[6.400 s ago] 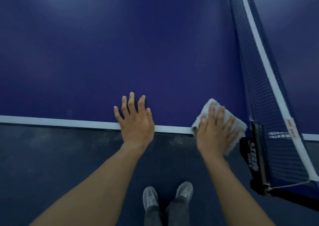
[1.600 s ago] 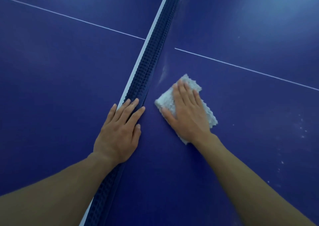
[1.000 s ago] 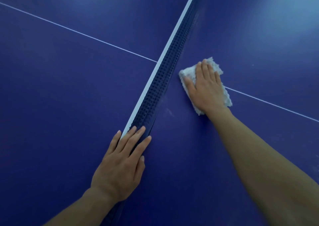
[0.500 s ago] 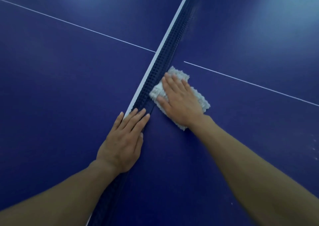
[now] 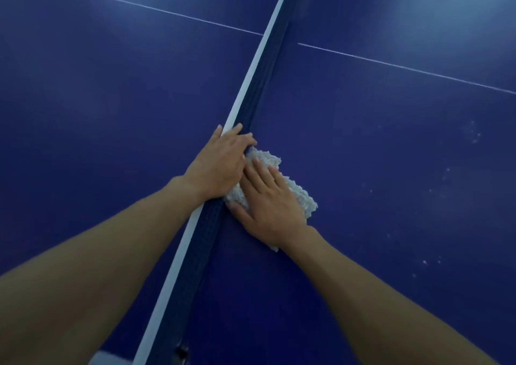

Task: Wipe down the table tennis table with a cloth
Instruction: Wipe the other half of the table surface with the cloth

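The dark blue table tennis table (image 5: 377, 147) fills the head view, split by its net (image 5: 262, 80) with a white top band. A pale grey fluffy cloth (image 5: 300, 194) lies on the right half, tight against the foot of the net. My right hand (image 5: 268, 205) presses flat on the cloth, fingers spread and pointing up-left. My left hand (image 5: 220, 163) rests on top of the net just beside it, fingers curled over the white band and touching the cloth's far corner.
A thin white centre line (image 5: 405, 67) crosses both halves of the table. White specks of dust (image 5: 472, 133) dot the right half, to the right of the cloth. At the bottom edge the net post clamp (image 5: 181, 352) shows.
My right hand has drawn the cloth back toward me along the net. My left hand now sits level with the cloth and touches it, where before it was nearer to me.
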